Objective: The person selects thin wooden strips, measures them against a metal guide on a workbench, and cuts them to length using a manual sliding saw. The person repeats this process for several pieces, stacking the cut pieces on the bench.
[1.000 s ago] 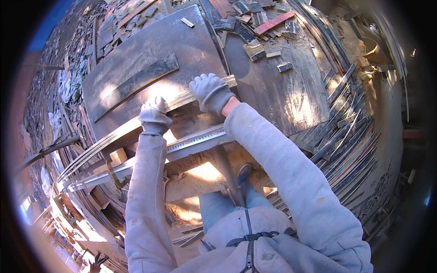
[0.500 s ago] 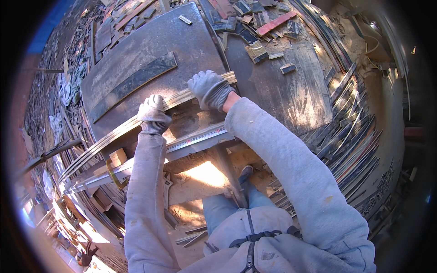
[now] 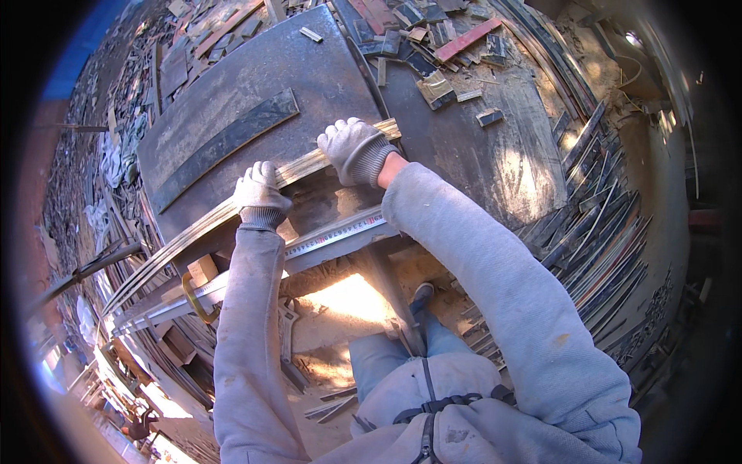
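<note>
From above, my left hand [image 3: 261,189] and right hand [image 3: 354,148] both curl gloved fingers down around the long wooden strip [image 3: 309,164] lying across the dark metal table [image 3: 255,93]. I judge it best to press evenly, keeping the strip flat and parallel to the steel ruler [image 3: 332,236] just beside it.

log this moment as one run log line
left hand: gripping wooden strip | right hand: pressing strip's far end | surface: dark metal table
</note>
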